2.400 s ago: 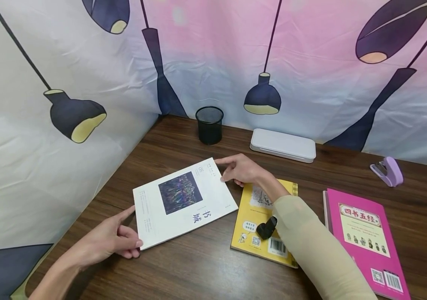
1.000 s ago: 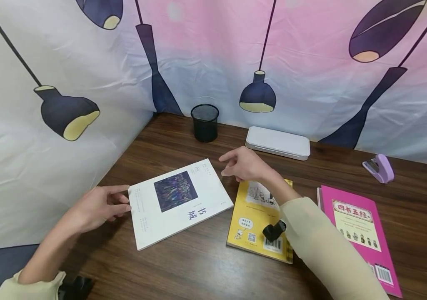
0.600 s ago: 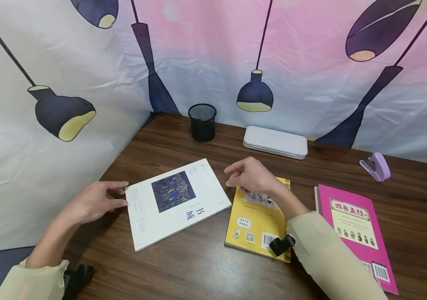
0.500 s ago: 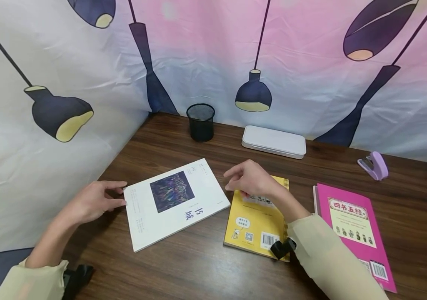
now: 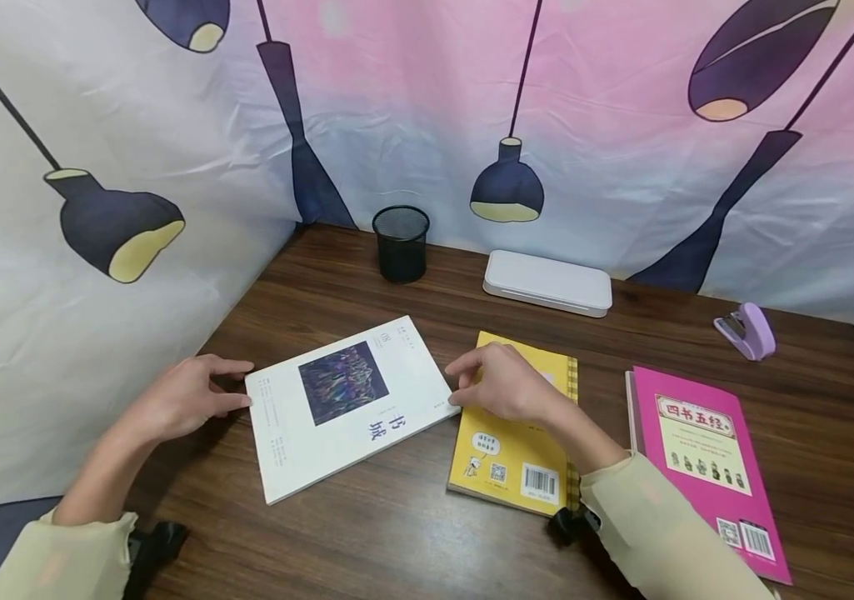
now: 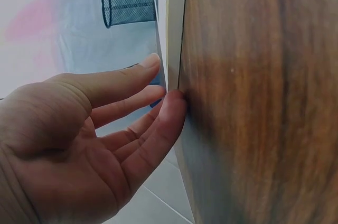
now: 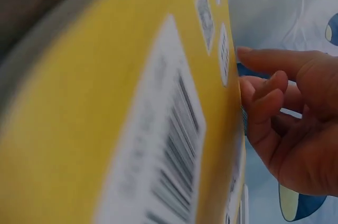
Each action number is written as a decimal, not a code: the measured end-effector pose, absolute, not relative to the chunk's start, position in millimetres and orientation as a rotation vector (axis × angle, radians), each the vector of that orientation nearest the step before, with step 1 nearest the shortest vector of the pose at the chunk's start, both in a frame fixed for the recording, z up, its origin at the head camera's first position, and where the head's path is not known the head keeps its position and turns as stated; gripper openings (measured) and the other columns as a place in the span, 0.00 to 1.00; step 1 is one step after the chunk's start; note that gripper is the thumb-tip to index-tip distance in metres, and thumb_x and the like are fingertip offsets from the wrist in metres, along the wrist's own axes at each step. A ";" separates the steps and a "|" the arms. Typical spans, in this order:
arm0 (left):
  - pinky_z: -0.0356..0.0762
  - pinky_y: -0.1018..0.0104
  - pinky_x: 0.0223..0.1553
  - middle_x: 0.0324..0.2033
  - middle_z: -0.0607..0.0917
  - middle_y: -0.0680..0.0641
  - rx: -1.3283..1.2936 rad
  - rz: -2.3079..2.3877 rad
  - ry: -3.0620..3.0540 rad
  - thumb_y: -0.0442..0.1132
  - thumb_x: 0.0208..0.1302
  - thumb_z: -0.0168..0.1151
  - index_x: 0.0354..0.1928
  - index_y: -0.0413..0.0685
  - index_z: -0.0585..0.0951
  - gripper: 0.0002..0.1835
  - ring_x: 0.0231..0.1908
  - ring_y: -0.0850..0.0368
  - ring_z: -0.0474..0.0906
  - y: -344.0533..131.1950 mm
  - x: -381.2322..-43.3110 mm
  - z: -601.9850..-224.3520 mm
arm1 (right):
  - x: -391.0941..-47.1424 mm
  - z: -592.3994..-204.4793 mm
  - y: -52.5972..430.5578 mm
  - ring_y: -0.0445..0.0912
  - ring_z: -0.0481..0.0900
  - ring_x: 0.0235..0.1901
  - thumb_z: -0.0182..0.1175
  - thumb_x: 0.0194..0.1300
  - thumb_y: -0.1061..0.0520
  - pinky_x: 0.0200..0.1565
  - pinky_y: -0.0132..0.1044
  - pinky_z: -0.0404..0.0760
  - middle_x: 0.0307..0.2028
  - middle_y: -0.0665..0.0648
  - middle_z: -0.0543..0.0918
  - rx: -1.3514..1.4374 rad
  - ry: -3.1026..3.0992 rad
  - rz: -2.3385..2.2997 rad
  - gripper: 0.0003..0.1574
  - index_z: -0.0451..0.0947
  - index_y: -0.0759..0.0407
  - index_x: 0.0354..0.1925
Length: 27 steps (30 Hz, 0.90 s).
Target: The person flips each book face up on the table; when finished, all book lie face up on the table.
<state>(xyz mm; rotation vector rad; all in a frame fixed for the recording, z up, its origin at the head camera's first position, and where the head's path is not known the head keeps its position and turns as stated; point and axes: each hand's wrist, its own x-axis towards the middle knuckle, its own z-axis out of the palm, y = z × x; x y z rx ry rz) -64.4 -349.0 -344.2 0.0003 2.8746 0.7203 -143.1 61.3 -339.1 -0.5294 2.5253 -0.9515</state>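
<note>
A white book (image 5: 355,450) with a dark square picture lies slanted on the wooden table. My left hand (image 5: 182,400) is at its left edge, fingertips touching or nearly touching it; in the left wrist view the fingers (image 6: 140,150) meet the lower side of the edge, thumb apart from them. My right hand (image 5: 505,383) is at the right edge, index finger and thumb by the near right corner, other fingers bent. Beneath this hand lies a yellow book (image 5: 501,467), partly hidden by it; its barcode (image 7: 177,150) fills much of the right wrist view.
A pink book (image 5: 711,492) lies at the right, with a purple stapler (image 5: 752,333) behind it. Toward the back stand a black mesh pen cup (image 5: 402,250) and a flat white case (image 5: 546,283). A printed curtain (image 5: 412,108) borders the back and left.
My left hand has shifted from the white book's near left corner up along its left edge. My right hand left the far right corner and came nearer, down to the near right corner.
</note>
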 end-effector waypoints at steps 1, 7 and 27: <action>0.78 0.61 0.37 0.59 0.83 0.28 0.000 0.719 2.874 0.43 0.66 0.73 0.66 0.32 0.80 0.31 0.34 0.60 0.84 -348.6 -64.7 -344.3 | -142.9 -339.8 61.6 0.44 0.72 0.27 0.76 0.63 0.58 0.28 0.32 0.67 0.33 0.49 0.84 -0.536 2.542 -0.962 0.22 0.88 0.55 0.56; 0.77 0.62 0.35 0.60 0.81 0.27 -0.009 0.741 2.873 0.41 0.66 0.73 0.65 0.31 0.80 0.30 0.32 0.60 0.83 -346.7 -65.5 -345.2 | -141.2 -338.9 65.2 0.43 0.68 0.20 0.75 0.64 0.58 0.23 0.31 0.62 0.31 0.50 0.81 -0.485 2.544 -1.056 0.19 0.89 0.55 0.54; 0.76 0.62 0.37 0.61 0.79 0.25 -0.056 0.743 2.885 0.45 0.65 0.74 0.63 0.33 0.82 0.30 0.31 0.60 0.83 -348.5 -65.3 -348.1 | -135.5 -352.2 62.2 0.43 0.76 0.14 0.79 0.59 0.60 0.26 0.32 0.72 0.18 0.51 0.80 -0.549 2.478 -0.957 0.18 0.89 0.58 0.49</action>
